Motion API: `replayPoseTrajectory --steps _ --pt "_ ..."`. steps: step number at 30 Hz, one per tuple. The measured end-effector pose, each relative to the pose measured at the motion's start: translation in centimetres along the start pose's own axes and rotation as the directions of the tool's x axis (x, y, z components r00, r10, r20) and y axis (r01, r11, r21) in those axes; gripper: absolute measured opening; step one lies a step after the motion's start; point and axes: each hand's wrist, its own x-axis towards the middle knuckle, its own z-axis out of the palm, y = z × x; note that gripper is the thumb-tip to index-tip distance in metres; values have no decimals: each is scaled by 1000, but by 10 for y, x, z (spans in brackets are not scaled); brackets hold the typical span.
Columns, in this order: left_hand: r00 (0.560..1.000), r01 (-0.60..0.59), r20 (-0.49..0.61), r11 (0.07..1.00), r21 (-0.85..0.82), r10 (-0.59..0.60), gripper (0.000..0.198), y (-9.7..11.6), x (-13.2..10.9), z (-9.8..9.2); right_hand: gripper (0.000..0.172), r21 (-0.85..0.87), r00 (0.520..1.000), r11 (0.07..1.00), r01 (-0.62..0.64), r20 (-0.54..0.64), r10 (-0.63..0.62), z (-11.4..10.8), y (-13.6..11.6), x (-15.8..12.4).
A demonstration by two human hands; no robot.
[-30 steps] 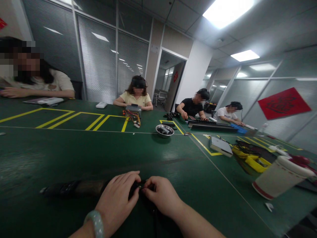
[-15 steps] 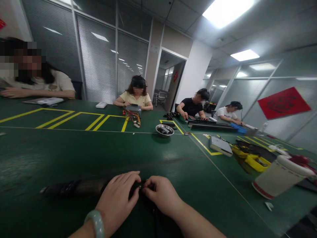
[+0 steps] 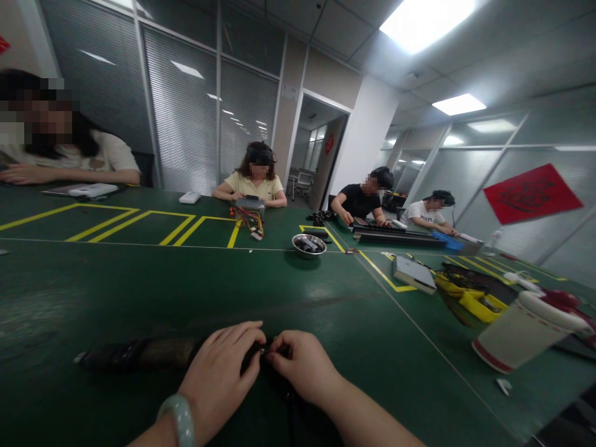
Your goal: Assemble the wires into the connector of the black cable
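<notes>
A long dark cylindrical tool with a tapered tip and a worn brownish middle lies on the green table, its tip to the left. My left hand, with a pale green bangle on the wrist, curls over the tool's right end and covers it. Close beside it, my right hand is closed in a pinch at that same end. A tiny shiny spot shows between the two hands; what the right fingers hold is hidden. Below my right hand a dark cable runs toward me.
A metal bowl of dark small parts stands ahead. To the right are a grey box, yellow trays and a white paper-cup-like container. Across the table sit several people, one behind a device with coloured wires.
Both hands stay at the tool's right end, with only slight finger movement. The whole view has shifted very slightly.
</notes>
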Motion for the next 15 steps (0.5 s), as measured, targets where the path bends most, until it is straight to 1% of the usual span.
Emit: replayPoseTrajectory --steps 3,8,15 --pt "1000 13 5 1000 10 -13 16 0 0 1 8 5 1000 1000 0 -10 0 0 1 0" --pt "998 -17 58 1000 21 16 18 1 0 -1 8 21 1000 999 26 -6 -25 -1 0 0" --pt "999 34 19 999 9 -34 13 0 0 0 7 -12 1000 1000 24 -19 -25 1 1 0"
